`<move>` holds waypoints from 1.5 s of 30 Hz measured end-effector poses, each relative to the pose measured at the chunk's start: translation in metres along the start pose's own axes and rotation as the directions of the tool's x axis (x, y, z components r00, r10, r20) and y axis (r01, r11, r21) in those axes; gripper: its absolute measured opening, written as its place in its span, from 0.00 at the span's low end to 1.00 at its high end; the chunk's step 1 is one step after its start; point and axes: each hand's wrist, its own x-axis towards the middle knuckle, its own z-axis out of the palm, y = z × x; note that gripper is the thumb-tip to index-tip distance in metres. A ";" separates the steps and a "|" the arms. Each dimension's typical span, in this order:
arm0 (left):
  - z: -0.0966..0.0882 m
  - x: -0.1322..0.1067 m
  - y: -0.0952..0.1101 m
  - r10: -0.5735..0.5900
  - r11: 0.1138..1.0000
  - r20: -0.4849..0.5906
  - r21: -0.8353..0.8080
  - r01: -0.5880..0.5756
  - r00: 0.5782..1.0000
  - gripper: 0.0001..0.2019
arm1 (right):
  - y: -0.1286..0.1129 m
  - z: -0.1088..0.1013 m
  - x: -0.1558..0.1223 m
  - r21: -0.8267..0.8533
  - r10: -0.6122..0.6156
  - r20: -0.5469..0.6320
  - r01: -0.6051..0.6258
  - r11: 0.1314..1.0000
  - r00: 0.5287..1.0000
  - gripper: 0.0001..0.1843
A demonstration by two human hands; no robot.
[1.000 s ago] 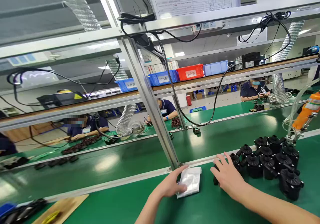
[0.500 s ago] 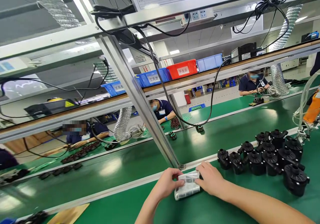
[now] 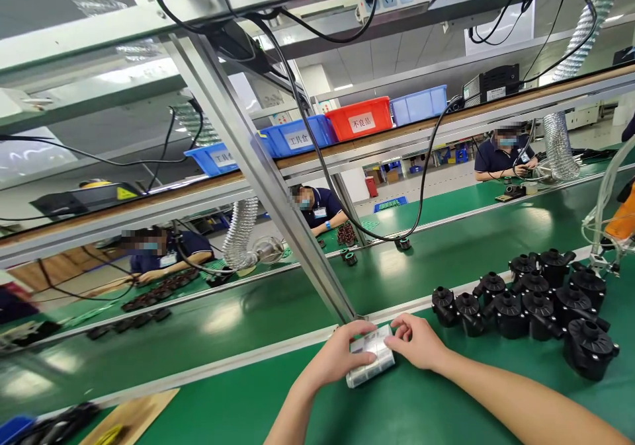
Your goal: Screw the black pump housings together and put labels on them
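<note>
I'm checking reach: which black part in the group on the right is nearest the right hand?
The leftmost black part; every other one there stands farther right, farther from the right hand.

Housings (image 3: 536,305) stand on the bench (image 3: 417,412), right of the packet (image 3: 381,365). Bins (image 3: 361,121) sit on the shelf (image 3: 381,146) behind.

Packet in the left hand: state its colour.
The packet is silvery white, shown in the head view.
</note>
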 end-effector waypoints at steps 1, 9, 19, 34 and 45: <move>0.000 0.001 -0.002 -0.014 1.000 0.008 -0.010 0.014 1.000 0.27 | 0.000 0.001 -0.001 0.018 0.004 -0.003 -0.004 1.000 1.000 0.14; 0.013 0.009 -0.006 0.007 0.994 -0.089 -0.110 -0.016 0.996 0.27 | -0.004 0.003 0.000 0.088 -0.075 -0.064 0.080 0.993 0.995 0.15; 0.011 0.012 -0.005 0.044 0.966 -0.124 -0.246 -0.073 0.991 0.29 | -0.007 0.001 0.000 0.041 -0.147 -0.136 0.153 0.987 0.980 0.02; 0.018 0.015 -0.004 0.017 0.970 -0.153 -0.239 -0.054 0.988 0.25 | -0.014 -0.010 -0.007 -0.162 -0.374 -0.115 0.354 0.921 0.920 0.05; 0.021 0.012 0.000 0.053 0.934 0.008 -0.355 -0.046 0.999 0.40 | -0.016 -0.006 -0.007 -0.289 -0.511 -0.080 0.471 0.833 0.856 0.32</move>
